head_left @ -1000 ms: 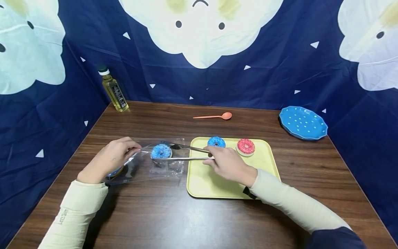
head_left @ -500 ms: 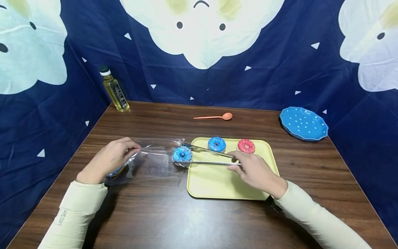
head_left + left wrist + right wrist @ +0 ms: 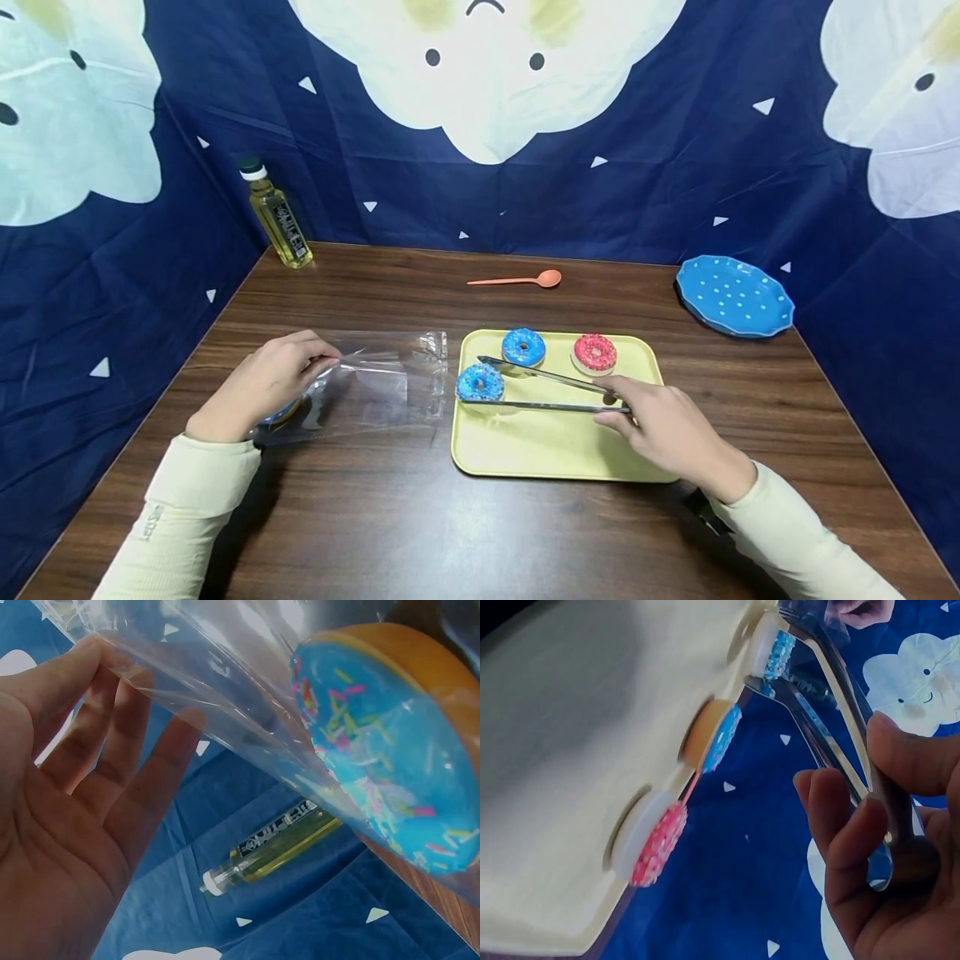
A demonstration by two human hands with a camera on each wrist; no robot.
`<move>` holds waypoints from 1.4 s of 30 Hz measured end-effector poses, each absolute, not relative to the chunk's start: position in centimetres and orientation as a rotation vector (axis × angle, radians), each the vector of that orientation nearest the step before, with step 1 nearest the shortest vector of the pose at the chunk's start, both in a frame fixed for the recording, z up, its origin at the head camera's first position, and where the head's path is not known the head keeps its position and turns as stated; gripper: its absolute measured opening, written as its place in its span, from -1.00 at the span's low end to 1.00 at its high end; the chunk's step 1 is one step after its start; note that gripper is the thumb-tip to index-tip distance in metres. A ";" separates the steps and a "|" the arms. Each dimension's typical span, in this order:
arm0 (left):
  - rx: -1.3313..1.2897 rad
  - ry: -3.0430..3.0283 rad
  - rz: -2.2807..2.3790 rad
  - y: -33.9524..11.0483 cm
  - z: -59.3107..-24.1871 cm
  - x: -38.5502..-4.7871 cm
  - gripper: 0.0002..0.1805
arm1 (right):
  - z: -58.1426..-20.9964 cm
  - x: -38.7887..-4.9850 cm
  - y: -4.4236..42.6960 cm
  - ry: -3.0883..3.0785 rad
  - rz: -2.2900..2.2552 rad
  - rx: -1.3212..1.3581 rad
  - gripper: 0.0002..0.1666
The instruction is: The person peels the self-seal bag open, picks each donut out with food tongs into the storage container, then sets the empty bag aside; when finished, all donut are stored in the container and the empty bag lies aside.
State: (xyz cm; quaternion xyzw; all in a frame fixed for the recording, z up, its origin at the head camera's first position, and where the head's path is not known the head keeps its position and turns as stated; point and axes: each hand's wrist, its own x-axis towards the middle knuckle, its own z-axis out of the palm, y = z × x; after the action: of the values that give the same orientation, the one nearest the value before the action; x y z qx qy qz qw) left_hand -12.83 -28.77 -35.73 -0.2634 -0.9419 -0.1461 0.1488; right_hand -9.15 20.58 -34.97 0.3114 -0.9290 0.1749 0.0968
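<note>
My left hand [image 3: 270,382] pinches the edge of a clear plastic bag [image 3: 382,392] between thumb and fingertips. Inside the bag, partly under that hand, lies a blue donut with sprinkles [image 3: 382,757]. My right hand [image 3: 667,425] grips metal tongs [image 3: 555,379]. The tong tips stand either side of a blue donut with a white base [image 3: 480,383], at the left edge of the yellow tray [image 3: 525,454]. Behind it on the tray sits another blue donut [image 3: 523,347], and to the right a pink donut [image 3: 595,354].
An orange spoon [image 3: 517,279] lies on the wooden table [image 3: 420,533] behind the tray. A bottle of yellow liquid [image 3: 279,218] stands at the back left. At the back right is a blue dotted plate [image 3: 735,296]. Patterned cloth surrounds the table.
My right hand and the tongs have moved right, bringing the white-based blue donut out of the plastic bag and over to the tray. The left hand stays in place on the bag.
</note>
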 end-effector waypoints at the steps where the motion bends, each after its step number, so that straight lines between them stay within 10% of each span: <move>1: -0.758 -2.708 -0.417 -28.8 -35.7 -12.8 -0.95 | -34.9 -9.0 20.8 -2.757 0.512 0.923 -0.62; 42: -0.703 -2.845 -0.378 -28.3 -35.3 -12.4 -0.87 | -32.5 -6.9 25.6 -2.831 0.416 0.925 -0.59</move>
State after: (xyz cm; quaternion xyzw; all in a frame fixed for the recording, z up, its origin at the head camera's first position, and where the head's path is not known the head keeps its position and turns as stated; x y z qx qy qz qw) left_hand -12.43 -28.34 -35.31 -0.2367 -0.9587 -0.1273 0.0931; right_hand -6.91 25.57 -32.51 0.3068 -0.9393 0.1380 0.0673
